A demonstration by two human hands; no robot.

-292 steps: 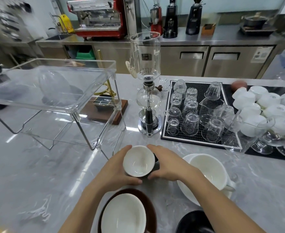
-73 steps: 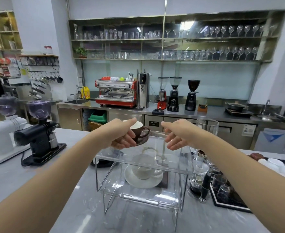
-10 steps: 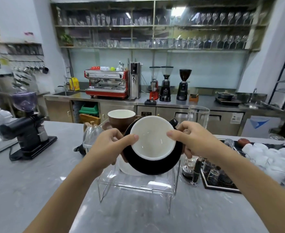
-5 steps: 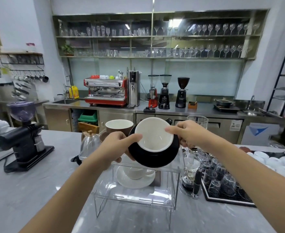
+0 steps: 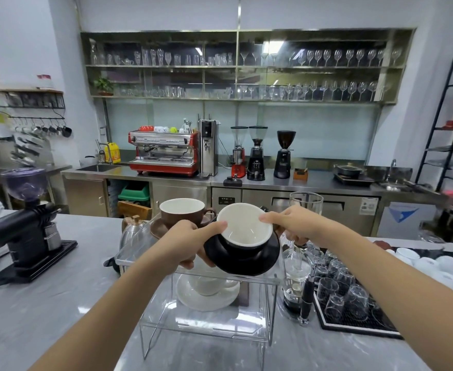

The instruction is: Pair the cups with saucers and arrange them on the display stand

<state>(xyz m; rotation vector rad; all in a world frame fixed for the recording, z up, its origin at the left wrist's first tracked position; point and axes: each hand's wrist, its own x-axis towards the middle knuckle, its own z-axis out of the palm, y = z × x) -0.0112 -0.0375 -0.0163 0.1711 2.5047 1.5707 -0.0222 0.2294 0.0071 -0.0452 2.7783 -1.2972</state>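
A black cup (image 5: pixel 242 247) with a white inside sits on a black saucer (image 5: pixel 257 263), tilted toward me, just over the top shelf of the clear acrylic display stand (image 5: pixel 206 328). My left hand (image 5: pixel 185 242) grips the saucer's left rim, thumb on the cup's lip. My right hand (image 5: pixel 297 226) pinches the cup's right rim. A brown cup (image 5: pixel 182 212) on a brown saucer (image 5: pixel 157 227) stands on the top shelf behind my left hand. A white cup (image 5: pixel 209 285) on a white saucer (image 5: pixel 206 299) rests on the lower shelf.
A siphon brewer (image 5: pixel 300 263) stands right of the stand, touching distance from my right hand. A black mat with several upturned glasses (image 5: pixel 345 298) and white cups (image 5: pixel 428 263) lie further right. A steel kettle (image 5: pixel 133 231) and a black grinder (image 5: pixel 24 231) stand left.
My hands have carried the black cup and saucer forward and down toward the stand's top shelf, beside the brown cup. The set is less tilted than a second ago.
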